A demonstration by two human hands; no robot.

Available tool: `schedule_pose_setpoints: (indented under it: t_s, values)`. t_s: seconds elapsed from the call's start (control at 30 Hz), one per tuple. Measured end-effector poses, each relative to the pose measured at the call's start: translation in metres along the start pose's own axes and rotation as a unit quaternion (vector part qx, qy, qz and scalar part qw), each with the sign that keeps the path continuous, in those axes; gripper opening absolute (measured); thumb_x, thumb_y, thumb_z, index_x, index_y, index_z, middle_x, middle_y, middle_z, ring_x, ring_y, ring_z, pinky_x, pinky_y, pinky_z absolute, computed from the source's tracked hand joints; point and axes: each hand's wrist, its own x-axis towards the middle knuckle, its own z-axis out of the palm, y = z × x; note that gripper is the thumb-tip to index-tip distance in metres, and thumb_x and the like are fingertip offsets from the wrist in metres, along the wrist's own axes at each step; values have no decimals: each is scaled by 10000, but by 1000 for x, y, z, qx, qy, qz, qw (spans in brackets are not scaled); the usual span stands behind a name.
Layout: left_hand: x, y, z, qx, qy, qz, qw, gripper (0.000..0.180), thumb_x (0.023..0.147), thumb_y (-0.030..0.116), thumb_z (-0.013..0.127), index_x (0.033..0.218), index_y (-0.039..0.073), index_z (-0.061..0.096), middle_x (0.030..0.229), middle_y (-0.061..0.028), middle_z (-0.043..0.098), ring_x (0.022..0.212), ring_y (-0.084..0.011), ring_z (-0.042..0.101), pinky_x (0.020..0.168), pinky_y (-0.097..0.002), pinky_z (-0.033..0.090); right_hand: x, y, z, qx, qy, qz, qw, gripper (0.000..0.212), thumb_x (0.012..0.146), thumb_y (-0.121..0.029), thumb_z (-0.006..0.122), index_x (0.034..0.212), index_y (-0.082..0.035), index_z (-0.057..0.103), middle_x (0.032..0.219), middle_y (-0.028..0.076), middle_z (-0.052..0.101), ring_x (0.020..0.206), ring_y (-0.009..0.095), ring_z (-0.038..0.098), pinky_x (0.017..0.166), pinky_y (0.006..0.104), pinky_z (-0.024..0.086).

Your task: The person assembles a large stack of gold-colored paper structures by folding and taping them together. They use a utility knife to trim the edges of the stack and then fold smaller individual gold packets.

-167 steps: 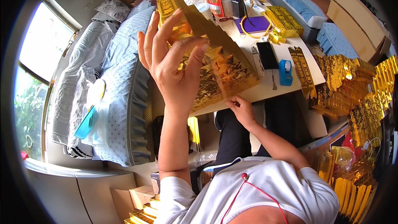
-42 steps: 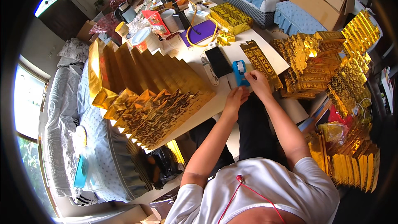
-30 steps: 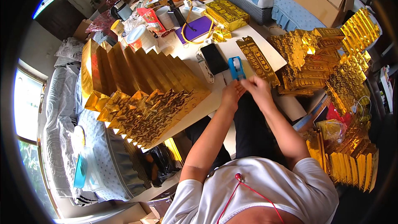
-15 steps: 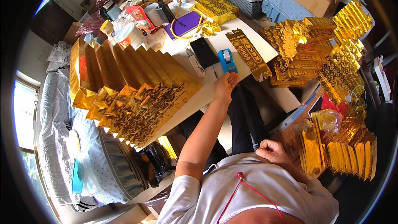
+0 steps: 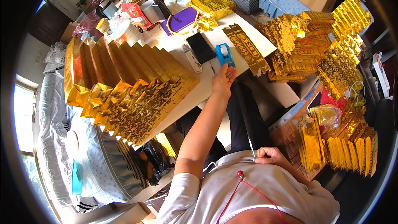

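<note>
In the head view, the loosely opened left hand (image 5: 224, 79) seems to brace the blue tape dispenser (image 5: 225, 54) near the edge of the desk (image 5: 257, 45), while the curled right hand (image 5: 267, 155) pinches a tape strip (image 5: 251, 142) at the waist, apparently for tautness.

The left hand (image 5: 224, 81), earlier raised by the gold stack (image 5: 139, 87), now sits at the dispenser (image 5: 225, 54), and the right hand (image 5: 268, 156) has drawn a tape strip (image 5: 252, 148) back to the shirt (image 5: 242, 165).
</note>
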Motion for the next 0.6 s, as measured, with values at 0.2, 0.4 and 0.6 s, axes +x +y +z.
schedule_pose_setpoints:
  t_s: [0.2, 0.4, 0.6]
  values:
    - [6, -7, 4, -7, 43, 15, 999, 201, 922, 160, 718, 1012, -13, 668, 978, -117, 718, 925, -250, 705, 851, -311, 577, 0, -1, -6, 6, -19, 55, 998, 290, 893, -65, 734, 711, -87, 509, 734, -35, 532, 692, 35, 455, 623, 224, 369]
    - [17, -33, -5, -8, 33, 127, 991, 97, 878, 104, 743, 886, 18, 698, 861, -94, 725, 773, -196, 703, 709, -286, 577, 5, 11, -17, -101, 9, 53, 993, 248, 889, -105, 758, 717, -70, 583, 721, -26, 584, 708, 30, 518, 642, 215, 424]
    - [14, -40, 3, 18, 34, 204, 978, 112, 938, 81, 665, 944, -30, 667, 910, -109, 712, 792, -167, 690, 723, -266, 555, 3, 31, -26, -75, 60, 88, 992, 204, 863, -178, 801, 778, -50, 665, 723, -26, 654, 675, 11, 539, 609, 205, 446]
